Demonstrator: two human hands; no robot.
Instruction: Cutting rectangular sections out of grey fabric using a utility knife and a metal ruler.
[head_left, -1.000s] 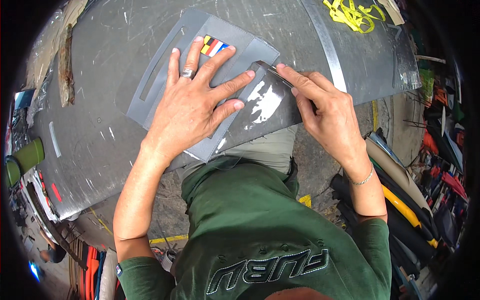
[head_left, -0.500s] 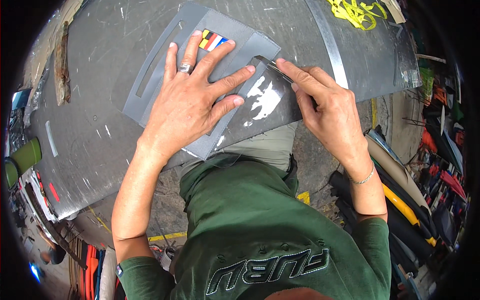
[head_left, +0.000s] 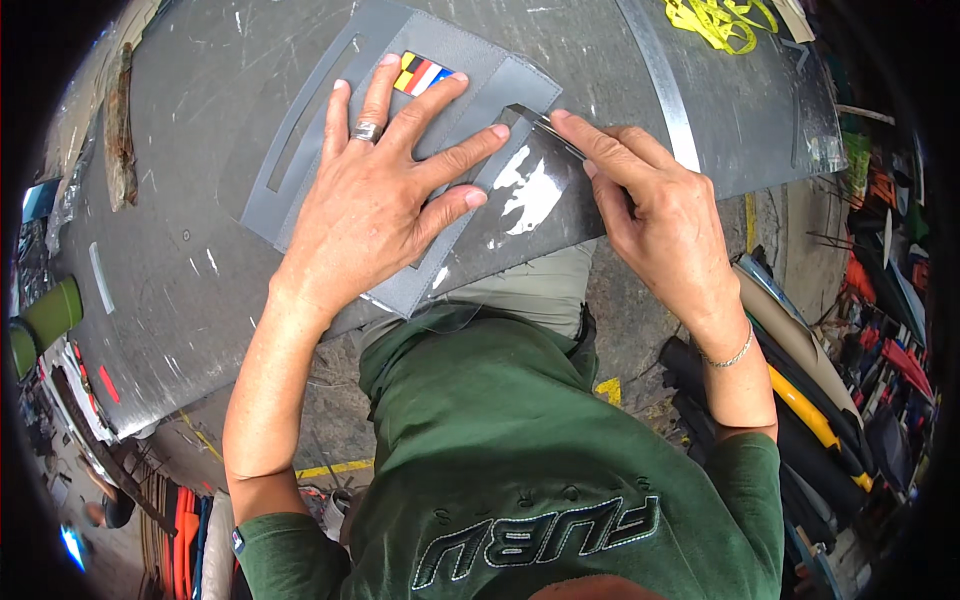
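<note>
My left hand [head_left: 372, 200] lies flat, fingers spread, on a grey stitched sheet-material panel [head_left: 455, 50]. The panel has long slots cut near its edges and a small multicoloured patch [head_left: 422, 74] beside my fingertips. In my right hand [head_left: 655, 195] is a slim cutter knife [head_left: 552, 130], gripped with the index finger along its top. Its dark blade tip rests at the upper end of the slot on the panel's right side, just beyond my left index finger. A clear film edge shows at the panel's lower corner.
The panel lies on a scuffed dark worktable [head_left: 200, 130] with white stains near its front edge. A metal strip [head_left: 660, 85] and a yellow tape measure [head_left: 715, 25] lie at the far right. Rolls of material [head_left: 800, 405] stand right of me; a wooden stick [head_left: 122, 130] is far left.
</note>
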